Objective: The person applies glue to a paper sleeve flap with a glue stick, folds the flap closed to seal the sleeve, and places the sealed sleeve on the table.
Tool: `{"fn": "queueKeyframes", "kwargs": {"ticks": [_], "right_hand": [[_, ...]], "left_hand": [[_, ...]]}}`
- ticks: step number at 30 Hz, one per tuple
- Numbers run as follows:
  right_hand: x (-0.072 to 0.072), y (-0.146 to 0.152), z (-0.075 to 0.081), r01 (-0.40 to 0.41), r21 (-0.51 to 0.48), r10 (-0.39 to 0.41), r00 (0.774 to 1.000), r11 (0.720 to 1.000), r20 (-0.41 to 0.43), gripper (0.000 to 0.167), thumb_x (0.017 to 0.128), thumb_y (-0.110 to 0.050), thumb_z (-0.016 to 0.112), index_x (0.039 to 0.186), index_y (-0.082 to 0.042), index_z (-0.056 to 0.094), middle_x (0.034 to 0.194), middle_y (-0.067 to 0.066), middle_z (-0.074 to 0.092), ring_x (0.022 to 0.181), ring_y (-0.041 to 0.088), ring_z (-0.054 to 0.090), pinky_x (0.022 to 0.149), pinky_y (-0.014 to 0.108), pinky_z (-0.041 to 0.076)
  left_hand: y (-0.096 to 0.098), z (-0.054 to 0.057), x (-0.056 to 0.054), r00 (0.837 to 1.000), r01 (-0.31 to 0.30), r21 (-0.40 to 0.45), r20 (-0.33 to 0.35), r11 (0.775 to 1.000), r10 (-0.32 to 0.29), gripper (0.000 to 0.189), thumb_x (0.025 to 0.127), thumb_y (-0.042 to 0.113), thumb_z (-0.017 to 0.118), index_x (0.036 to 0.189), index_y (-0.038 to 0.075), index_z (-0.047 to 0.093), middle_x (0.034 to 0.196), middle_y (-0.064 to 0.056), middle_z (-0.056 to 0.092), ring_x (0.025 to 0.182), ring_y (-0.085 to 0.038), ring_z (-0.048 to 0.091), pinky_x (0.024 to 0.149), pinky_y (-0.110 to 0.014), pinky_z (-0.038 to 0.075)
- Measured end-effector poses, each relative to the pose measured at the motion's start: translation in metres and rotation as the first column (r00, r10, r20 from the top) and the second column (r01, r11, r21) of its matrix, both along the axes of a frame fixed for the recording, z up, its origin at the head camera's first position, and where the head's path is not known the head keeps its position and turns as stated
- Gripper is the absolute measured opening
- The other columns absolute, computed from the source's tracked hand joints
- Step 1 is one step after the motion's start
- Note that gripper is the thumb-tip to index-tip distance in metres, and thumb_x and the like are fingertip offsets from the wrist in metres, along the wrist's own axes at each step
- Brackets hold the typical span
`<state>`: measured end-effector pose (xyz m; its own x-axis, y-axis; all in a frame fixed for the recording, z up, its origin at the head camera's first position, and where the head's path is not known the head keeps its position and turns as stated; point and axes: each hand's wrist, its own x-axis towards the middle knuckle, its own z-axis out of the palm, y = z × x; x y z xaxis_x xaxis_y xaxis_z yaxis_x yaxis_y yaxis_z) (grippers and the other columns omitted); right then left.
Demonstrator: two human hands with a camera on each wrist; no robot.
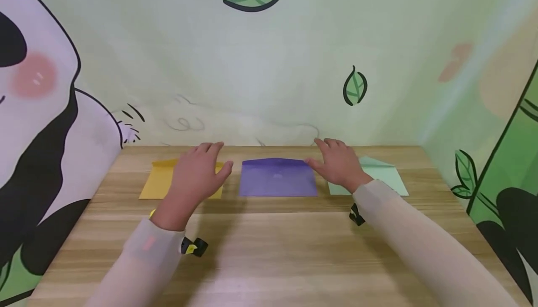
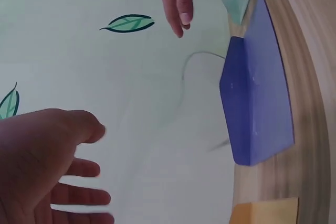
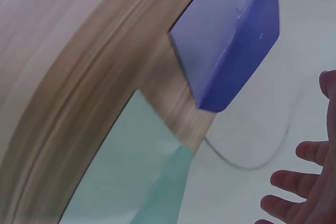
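Observation:
Three envelopes lie in a row along the back of the table: a yellow envelope (image 1: 157, 183) at left, a purple envelope (image 1: 278, 181) in the middle and a mint green envelope (image 1: 388, 183) at right. Each has its flap raised at the far side. My left hand (image 1: 199, 169) hovers over the yellow envelope and hides part of it, its fingers loosely extended and holding nothing. Between the purple and green envelopes, my right hand (image 1: 340, 162) is held in the air, fingers spread and empty. In the left wrist view the purple envelope (image 2: 270, 87) stands apart from both hands.
A wood-grain table (image 1: 277, 260) stretches toward me. Behind it rises a pale green printed backdrop (image 1: 277, 64) with leaves and a panda (image 1: 92, 124) at left. Black-and-yellow pieces (image 1: 195, 247) show at the wrists.

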<state>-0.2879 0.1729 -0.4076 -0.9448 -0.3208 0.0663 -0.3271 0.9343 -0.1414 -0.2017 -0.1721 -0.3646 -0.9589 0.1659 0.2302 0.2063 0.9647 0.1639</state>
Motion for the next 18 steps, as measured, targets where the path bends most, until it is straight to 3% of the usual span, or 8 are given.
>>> {"fn": "queueKeyframes", "kwargs": {"ticks": [4, 11, 13, 18], "right_hand": [[0.001, -0.007, -0.003, -0.022, -0.017, 0.022, 1.0, 1.0, -0.001, 0.079, 0.098, -0.064, 0.045, 0.156, -0.011, 0.034, 0.151, 0.02, 0.045, 0.139, 0.043, 0.041, 0.109, 0.064, 0.035], [0.004, -0.022, -0.01, -0.077, 0.01, 0.077, 0.997, 0.997, -0.004, 0.078, 0.098, -0.064, 0.044, 0.155, -0.011, 0.036, 0.151, 0.019, 0.045, 0.139, 0.04, 0.042, 0.111, 0.059, 0.036], [0.005, -0.025, -0.01, -0.085, 0.003, 0.085, 0.996, 0.996, -0.001, 0.077, 0.099, -0.063, 0.045, 0.154, -0.01, 0.036, 0.151, 0.019, 0.045, 0.139, 0.04, 0.042, 0.112, 0.058, 0.037], [0.006, -0.031, -0.012, -0.097, -0.02, 0.097, 0.995, 0.995, 0.01, 0.076, 0.099, -0.063, 0.045, 0.154, -0.011, 0.036, 0.152, 0.018, 0.044, 0.139, 0.041, 0.042, 0.112, 0.058, 0.037]], "left_hand": [[-0.011, -0.003, 0.008, 0.999, -0.003, 0.025, -0.049, 1.0, 0.004, 0.051, 0.099, 0.043, 0.052, 0.136, 0.008, 0.059, 0.13, -0.018, 0.064, 0.108, -0.038, 0.064, 0.079, -0.051, 0.055], [-0.037, -0.007, 0.026, 0.999, -0.027, 0.009, -0.04, 1.0, 0.027, 0.046, 0.097, 0.041, 0.058, 0.129, 0.009, 0.064, 0.121, -0.016, 0.068, 0.084, -0.033, 0.067, 0.058, -0.041, 0.051], [-0.042, -0.007, 0.03, 0.999, -0.026, 0.002, -0.039, 1.0, 0.026, 0.046, 0.097, 0.041, 0.058, 0.128, 0.008, 0.064, 0.119, -0.017, 0.068, 0.084, -0.034, 0.067, 0.059, -0.042, 0.052], [-0.056, -0.009, 0.036, 0.999, -0.017, 0.014, -0.036, 1.0, 0.017, 0.049, 0.097, 0.041, 0.058, 0.127, 0.003, 0.064, 0.121, -0.021, 0.068, 0.102, -0.04, 0.066, 0.078, -0.054, 0.054]]}}
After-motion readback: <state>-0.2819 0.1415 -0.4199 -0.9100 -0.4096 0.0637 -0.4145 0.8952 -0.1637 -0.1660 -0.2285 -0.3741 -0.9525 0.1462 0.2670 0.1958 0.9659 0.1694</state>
